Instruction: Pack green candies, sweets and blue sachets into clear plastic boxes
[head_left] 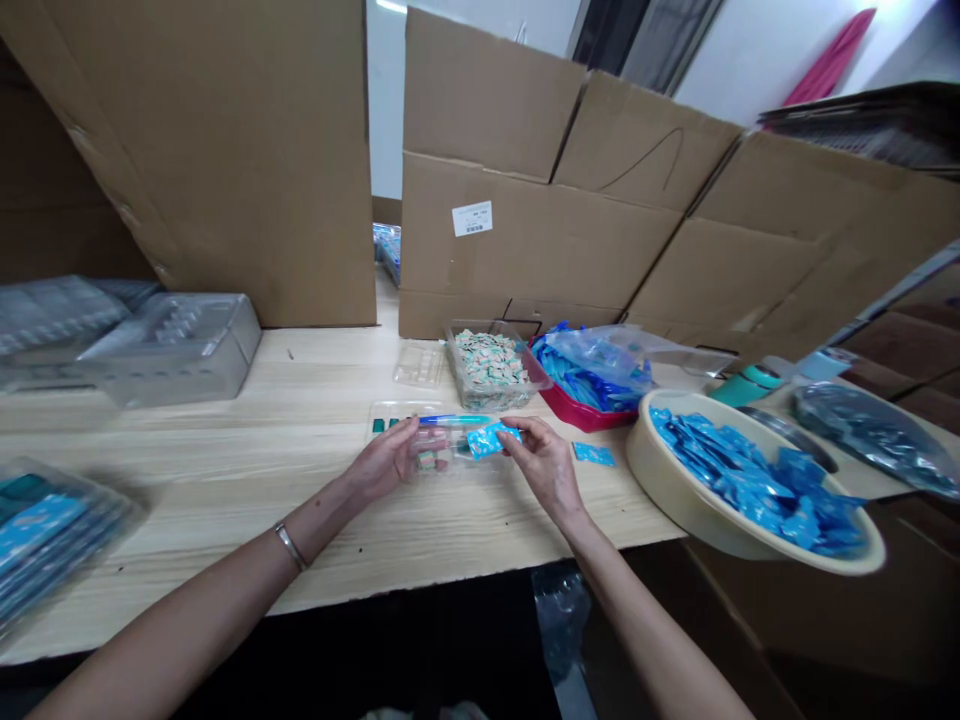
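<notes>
My right hand (547,465) pinches a small blue sachet (487,440) between thumb and fingers. It holds the sachet just above a clear plastic blister tray (442,445) lying on the pale wooden table (225,480). My left hand (386,460) grips the tray's near left side. A slim blue stick-like item (454,420), possibly a toothbrush, lies along the tray's far side. Small coloured pieces sit in the compartments. Another blue sachet (594,455) lies loose on the table to the right of my right hand.
A clear box of small patterned pieces (487,370) stands behind the hands, beside a red tray (577,405) holding a bag of blue sachets. A beige basin (697,500) full of blue sachets sits right. Stacked plastic trays (172,350) stand left. Cardboard sheets rise behind the table.
</notes>
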